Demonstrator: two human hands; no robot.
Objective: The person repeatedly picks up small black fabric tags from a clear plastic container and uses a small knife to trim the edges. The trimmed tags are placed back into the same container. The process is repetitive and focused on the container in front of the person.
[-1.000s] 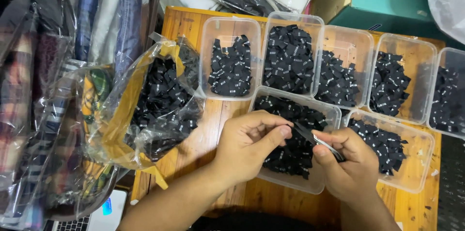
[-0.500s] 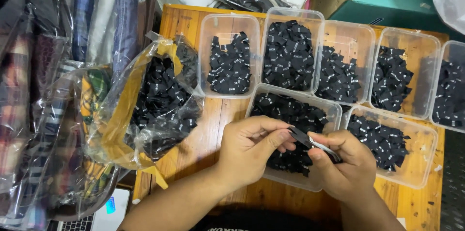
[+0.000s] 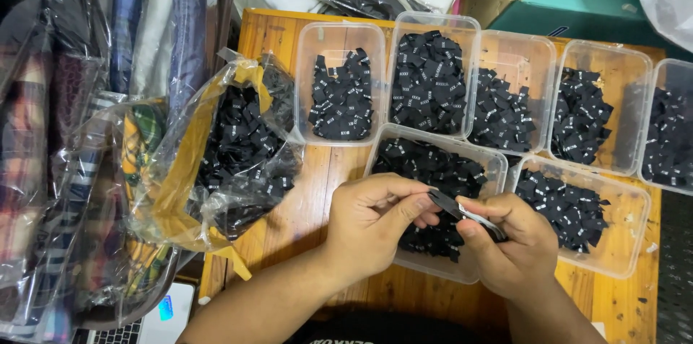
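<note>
Between both hands (image 3: 440, 232) — black label strip (image 3: 465, 214).

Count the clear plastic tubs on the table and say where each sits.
7. Back row, left to right: tub one, two, three, four, five, cut by the frame edge. Front row: two. More may be hidden.

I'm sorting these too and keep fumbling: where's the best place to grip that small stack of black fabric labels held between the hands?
Probably by its short ends. The small stack of black fabric labels is thin and flat, lying slantwise between the left hand and right hand; pinch each end from its own side, thumb above, fingers beneath.
</note>
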